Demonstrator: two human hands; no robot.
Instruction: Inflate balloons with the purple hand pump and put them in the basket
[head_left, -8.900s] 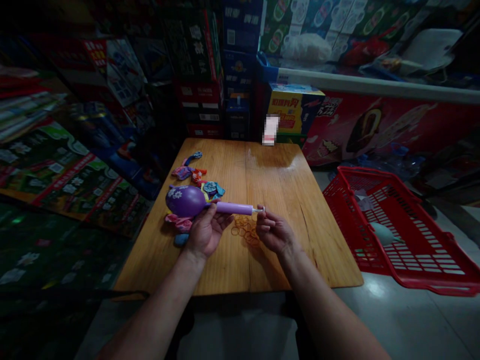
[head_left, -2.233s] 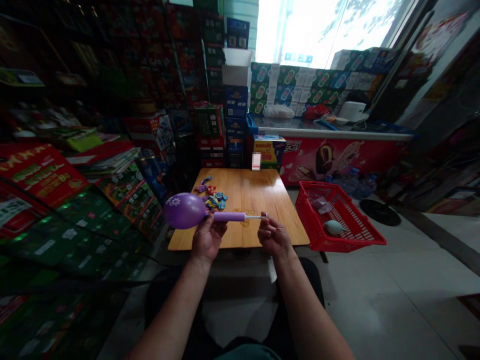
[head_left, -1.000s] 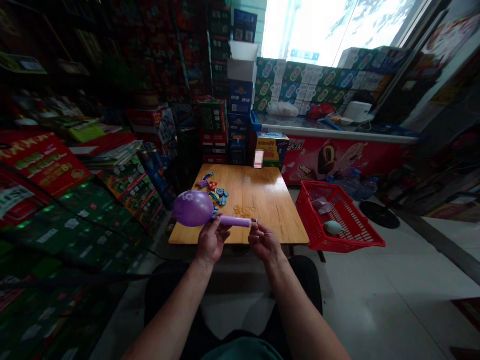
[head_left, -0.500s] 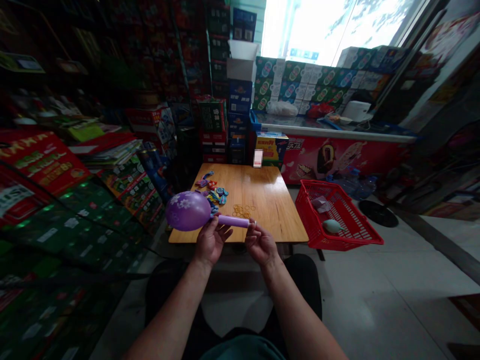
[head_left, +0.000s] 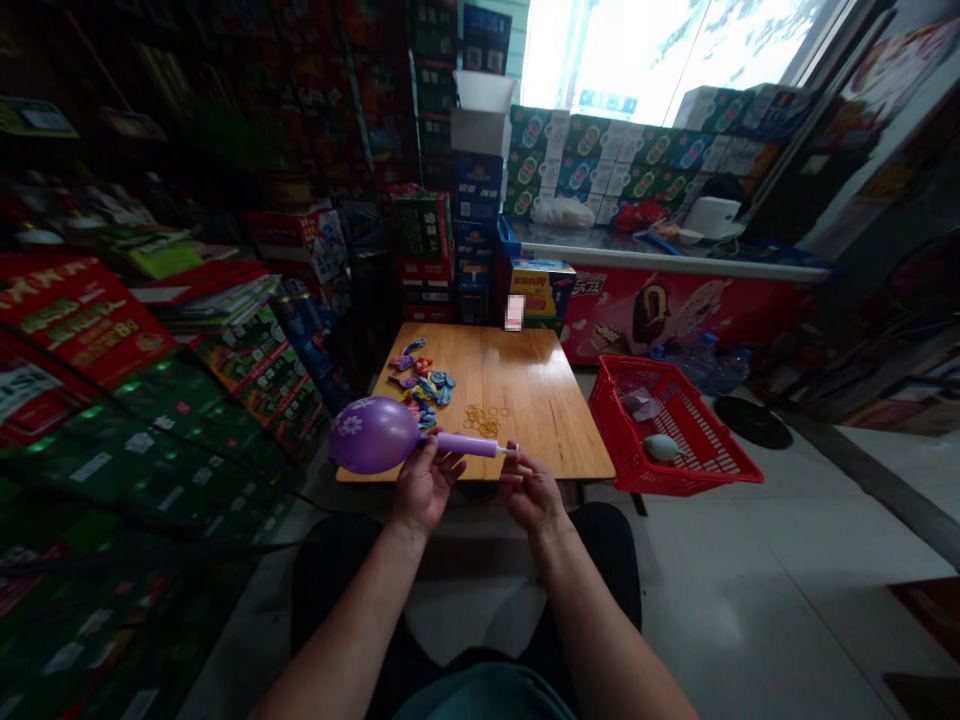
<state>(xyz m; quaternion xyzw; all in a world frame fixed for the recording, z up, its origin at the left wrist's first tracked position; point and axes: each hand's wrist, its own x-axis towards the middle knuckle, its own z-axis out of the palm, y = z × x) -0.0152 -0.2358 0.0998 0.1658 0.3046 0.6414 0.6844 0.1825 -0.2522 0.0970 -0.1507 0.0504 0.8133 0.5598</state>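
A purple balloon [head_left: 375,436] with pale flower prints, partly inflated, sits on the left end of a purple hand pump [head_left: 466,444]. My left hand [head_left: 426,482] pinches the balloon's neck at the pump's nozzle end. At the other end, my right hand [head_left: 531,490] has its fingers on the handle of the white plunger rod, a short length of which shows outside the barrel. On the wooden table [head_left: 525,385] behind lie several limp balloons [head_left: 439,386] in mixed colours, and beside them a loose group of yellow rubber bands [head_left: 484,420].
A red basket [head_left: 679,480] stands on the floor to the right, holding a small pale green balloon [head_left: 663,447] and a crumpled wrapper. Stacked green cartons [head_left: 112,470] rise close on the left. A red chest freezer [head_left: 637,310] stands beyond the table.
My right hand has moved slightly to the right, drawing the white plunger rod partly out of the pump. The balloon has dipped a little, and my left hand still grips its neck.
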